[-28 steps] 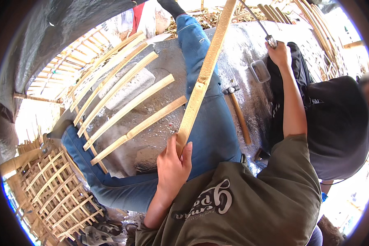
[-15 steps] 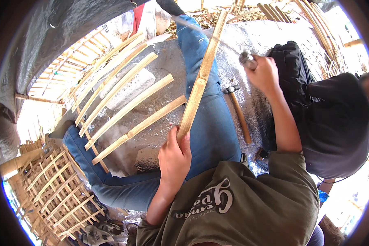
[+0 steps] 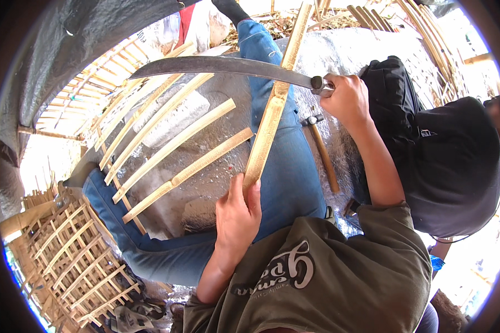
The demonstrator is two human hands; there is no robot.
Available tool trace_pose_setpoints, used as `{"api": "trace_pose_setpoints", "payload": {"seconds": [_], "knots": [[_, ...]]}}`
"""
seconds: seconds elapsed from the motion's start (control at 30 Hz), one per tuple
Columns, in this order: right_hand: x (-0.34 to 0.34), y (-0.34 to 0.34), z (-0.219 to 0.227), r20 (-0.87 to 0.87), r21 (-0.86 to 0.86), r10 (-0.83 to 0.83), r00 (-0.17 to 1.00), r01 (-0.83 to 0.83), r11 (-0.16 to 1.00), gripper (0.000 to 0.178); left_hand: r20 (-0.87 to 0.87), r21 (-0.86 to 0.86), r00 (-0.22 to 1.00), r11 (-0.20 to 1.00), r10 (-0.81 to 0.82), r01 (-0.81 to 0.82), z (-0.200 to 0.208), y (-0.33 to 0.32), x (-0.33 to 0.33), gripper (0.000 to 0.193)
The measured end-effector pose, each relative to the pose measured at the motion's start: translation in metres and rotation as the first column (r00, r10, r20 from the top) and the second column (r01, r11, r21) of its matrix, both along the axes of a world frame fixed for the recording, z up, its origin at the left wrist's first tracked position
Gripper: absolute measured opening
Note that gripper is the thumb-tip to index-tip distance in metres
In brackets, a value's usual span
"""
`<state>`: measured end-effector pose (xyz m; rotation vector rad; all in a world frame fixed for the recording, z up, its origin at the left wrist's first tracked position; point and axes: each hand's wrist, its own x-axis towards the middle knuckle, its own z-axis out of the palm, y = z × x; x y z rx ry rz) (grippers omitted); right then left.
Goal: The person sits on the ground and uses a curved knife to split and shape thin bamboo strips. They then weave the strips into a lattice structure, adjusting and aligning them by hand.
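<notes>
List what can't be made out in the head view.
Head view:
- Handle of the machete: mostly covered by the right hand.
- Near end of the bamboo strip: hidden in the left hand.
- Its far end: meets the picture's upper edge, possibly cut off.

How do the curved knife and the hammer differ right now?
The knife has a long curved blade; the hammer has a small head on a brown handle. The right hand holds the knife, while the hammer lies unheld. The knife points left; the hammer's head end points forward. Both show dark metal.
</notes>
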<state>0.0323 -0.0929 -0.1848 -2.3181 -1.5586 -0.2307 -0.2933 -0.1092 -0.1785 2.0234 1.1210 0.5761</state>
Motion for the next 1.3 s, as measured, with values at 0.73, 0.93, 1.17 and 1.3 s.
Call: {"api": "trace_pose_setpoints", "payload": {"seconds": [0.73,0.93,1.17,1.3], "knots": [[0.12,-0.012,-0.021,-0.175,-0.038,-0.385,0.906,0.385,0.922,0.045,-0.229,0.029,0.973,1.0,0.009,-0.002,-0.012,0.006,0.007,0.023],[0.036,-0.025,-0.004,-0.134,-0.039,-0.181,0.974,0.177,0.983,0.029,-0.026,-0.121,1.0,0.993,0.008,-0.011,-0.015,0.013,0.022,0.022],[0.009,-0.015,-0.003,-0.179,-0.113,-0.153,0.972,0.134,0.985,0.027,0.119,-0.229,0.992,0.971,-0.042,0.068,-0.004,0.011,0.024,0.022],[0.046,-0.013,-0.013,-0.088,-0.103,-0.245,0.966,0.236,0.966,0.029,0.099,-0.262,0.99,0.957,-0.102,0.125,0.0,0.003,0.013,0.021]]}}
